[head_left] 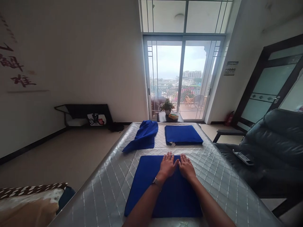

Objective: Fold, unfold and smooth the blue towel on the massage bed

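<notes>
A blue cloth [175, 198], flat and rectangular, lies in front of me on the silver quilted bed surface [106, 189]. Near its far edge, my left hand [168, 165] rests palm down with fingers stretched out. Beside it my right hand [187, 167] also lies flat on the cloth, thumbs close together, fingers pointing away. Neither hand grips anything. Beyond them at the right is a neatly folded blue stack of cloth [183, 134] with a white tag at its near edge. A crumpled blue cloth [144, 137] lies to the left of that stack.
A black leather armchair [272, 157] with a remote-like device [243, 157] stands at the right. Past the bed are a small table with a potted plant [167, 106] and a sliding glass door [165, 75]. Patterned bedding [30, 201] lies lower left.
</notes>
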`<state>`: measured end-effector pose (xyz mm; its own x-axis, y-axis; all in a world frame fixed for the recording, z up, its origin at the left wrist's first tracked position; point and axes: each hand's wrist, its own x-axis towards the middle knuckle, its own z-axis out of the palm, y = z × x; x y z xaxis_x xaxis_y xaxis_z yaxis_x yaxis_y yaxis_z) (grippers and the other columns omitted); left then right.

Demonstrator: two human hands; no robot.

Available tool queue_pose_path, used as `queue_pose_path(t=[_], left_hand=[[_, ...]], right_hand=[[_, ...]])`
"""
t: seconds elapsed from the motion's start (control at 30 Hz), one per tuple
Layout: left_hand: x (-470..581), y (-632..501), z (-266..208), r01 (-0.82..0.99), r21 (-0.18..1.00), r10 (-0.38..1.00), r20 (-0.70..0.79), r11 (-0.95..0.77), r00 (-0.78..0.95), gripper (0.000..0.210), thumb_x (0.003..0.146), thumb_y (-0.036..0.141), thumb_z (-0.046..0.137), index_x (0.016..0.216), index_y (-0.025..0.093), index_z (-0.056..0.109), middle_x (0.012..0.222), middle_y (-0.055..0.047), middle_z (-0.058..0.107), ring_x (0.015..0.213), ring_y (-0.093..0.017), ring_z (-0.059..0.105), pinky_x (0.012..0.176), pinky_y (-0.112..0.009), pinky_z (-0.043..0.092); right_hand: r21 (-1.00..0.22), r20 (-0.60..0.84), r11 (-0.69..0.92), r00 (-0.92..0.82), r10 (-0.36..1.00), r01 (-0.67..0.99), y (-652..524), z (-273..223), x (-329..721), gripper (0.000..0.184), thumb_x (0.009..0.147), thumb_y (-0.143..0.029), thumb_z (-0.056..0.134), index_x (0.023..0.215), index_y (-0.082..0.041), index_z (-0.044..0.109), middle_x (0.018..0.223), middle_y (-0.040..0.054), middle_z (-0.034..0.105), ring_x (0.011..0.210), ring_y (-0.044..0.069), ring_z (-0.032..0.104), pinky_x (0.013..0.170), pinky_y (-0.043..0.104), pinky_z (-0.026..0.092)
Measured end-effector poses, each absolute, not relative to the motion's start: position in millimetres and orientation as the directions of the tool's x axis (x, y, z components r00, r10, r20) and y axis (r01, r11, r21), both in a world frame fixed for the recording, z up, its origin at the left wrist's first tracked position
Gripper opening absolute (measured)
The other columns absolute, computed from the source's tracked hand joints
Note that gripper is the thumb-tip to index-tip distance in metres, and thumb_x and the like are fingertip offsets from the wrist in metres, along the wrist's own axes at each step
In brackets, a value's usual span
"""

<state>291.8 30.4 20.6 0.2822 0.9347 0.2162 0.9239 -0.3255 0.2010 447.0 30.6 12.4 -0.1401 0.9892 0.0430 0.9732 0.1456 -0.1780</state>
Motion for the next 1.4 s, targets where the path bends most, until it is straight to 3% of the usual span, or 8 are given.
queue_pose_path(t=[0.17, 0.27, 0.47, 0.8, 1.0, 1.23, 1.33, 1.4], left_hand=[[319.7, 26.5, 2.8, 0.905, 0.229, 0.922, 0.238, -0.359, 0.305, 0.062, 0.105, 0.052, 0.016, 0.155, 0.023, 0.04, 0.16, -0.009, 0.043, 0.151, -0.024, 0.032, 0.123, -0.05, 0.028], [272.6, 24.5, 1.9, 0.943, 0.215, 0.955, 0.214, -0.253, 0.208, 0.069, 0.103, 0.058, 0.014, 0.154, 0.021, 0.041, 0.161, -0.009, 0.04, 0.152, -0.025, 0.03, 0.124, -0.049, 0.025], [157.0, 17.0, 8.2, 0.989, 0.144, 0.989, 0.136, 0.031, -0.051, 0.076, 0.102, 0.06, 0.013, 0.156, 0.011, 0.037, 0.163, -0.016, 0.035, 0.152, -0.029, 0.028, 0.124, -0.05, 0.024], [146.1, 16.2, -1.9, 0.995, 0.095, 0.981, 0.194, 0.009, -0.027, 0.08, 0.101, 0.063, 0.01, 0.155, 0.01, 0.039, 0.162, -0.017, 0.036, 0.152, -0.03, 0.03, 0.121, -0.05, 0.028], [144.5, 16.0, -2.6, 0.999, 0.053, 0.982, 0.191, 0.007, -0.017, 0.077, 0.102, 0.061, 0.014, 0.155, 0.01, 0.038, 0.162, -0.018, 0.035, 0.151, -0.03, 0.03, 0.122, -0.049, 0.027], [142.5, 21.5, 7.5, 0.997, 0.051, 0.994, 0.1, 0.049, -0.054, 0.067, 0.104, 0.05, 0.018, 0.152, 0.012, 0.043, 0.16, -0.018, 0.039, 0.15, -0.031, 0.033, 0.121, -0.052, 0.028], [171.2, 21.1, 14.4, 0.996, 0.067, 0.972, 0.223, 0.062, -0.075, 0.069, 0.103, 0.049, 0.017, 0.152, 0.007, 0.043, 0.158, -0.021, 0.041, 0.15, -0.034, 0.032, 0.121, -0.056, 0.027], [208.3, 16.4, 16.7, 0.998, 0.059, 0.956, 0.293, -0.035, 0.016, 0.07, 0.104, 0.051, 0.016, 0.153, 0.008, 0.041, 0.161, -0.019, 0.038, 0.152, -0.031, 0.028, 0.123, -0.052, 0.024]], right_hand=[[-0.142, 0.04, 0.158, -0.154, 0.987, 0.977, 31.6, 9.3, 449.1, 0.063, 0.101, -0.029, 0.023, 0.16, -0.007, 0.027, 0.167, 0.0095, 0.022, 0.155, 0.019, 0.015, 0.124, 0.037, 0.012], [-0.157, 0.048, 0.133, -0.127, 0.991, 0.979, 33.0, 9.0, 447.6, 0.066, 0.102, -0.037, 0.019, 0.16, -0.006, 0.026, 0.167, 0.0098, 0.023, 0.155, 0.019, 0.017, 0.124, 0.037, 0.012], [-0.155, 0.045, 0.124, -0.118, 0.992, 0.98, 35.1, 8.0, 446.4, 0.066, 0.102, -0.038, 0.019, 0.159, -0.006, 0.027, 0.167, 0.0099, 0.024, 0.155, 0.019, 0.017, 0.125, 0.037, 0.011], [-0.121, 0.166, 0.149, -0.128, 0.978, 0.981, 10.2, 29.8, 435.9, 0.062, 0.099, -0.026, 0.023, 0.157, -0.007, 0.034, 0.166, 0.0097, 0.026, 0.154, 0.019, 0.018, 0.125, 0.039, 0.006], [-0.233, 0.057, 0.105, -0.095, 0.994, 0.967, -19.0, 23.1, 440.4, 0.067, 0.102, -0.042, 0.021, 0.16, -0.008, 0.027, 0.167, 0.0084, 0.02, 0.155, 0.019, 0.012, 0.125, 0.039, 0.011], [-0.302, 0.022, 0.069, -0.066, 0.998, 0.951, -27.4, 17.7, 445.4, 0.065, 0.102, -0.04, 0.024, 0.161, -0.011, 0.027, 0.167, 0.0076, 0.019, 0.155, 0.019, 0.012, 0.125, 0.039, 0.009], [-0.33, 0.033, 0.072, -0.065, 0.997, 0.941, -28.0, 19.2, 443.8, 0.066, 0.102, -0.039, 0.024, 0.16, -0.008, 0.027, 0.167, 0.0097, 0.02, 0.155, 0.02, 0.013, 0.125, 0.039, 0.009], [-0.342, 0.034, 0.074, -0.066, 0.997, 0.937, -28.3, 18.8, 443.8, 0.067, 0.102, -0.04, 0.024, 0.16, -0.007, 0.026, 0.167, 0.0104, 0.02, 0.155, 0.02, 0.013, 0.125, 0.039, 0.008]])
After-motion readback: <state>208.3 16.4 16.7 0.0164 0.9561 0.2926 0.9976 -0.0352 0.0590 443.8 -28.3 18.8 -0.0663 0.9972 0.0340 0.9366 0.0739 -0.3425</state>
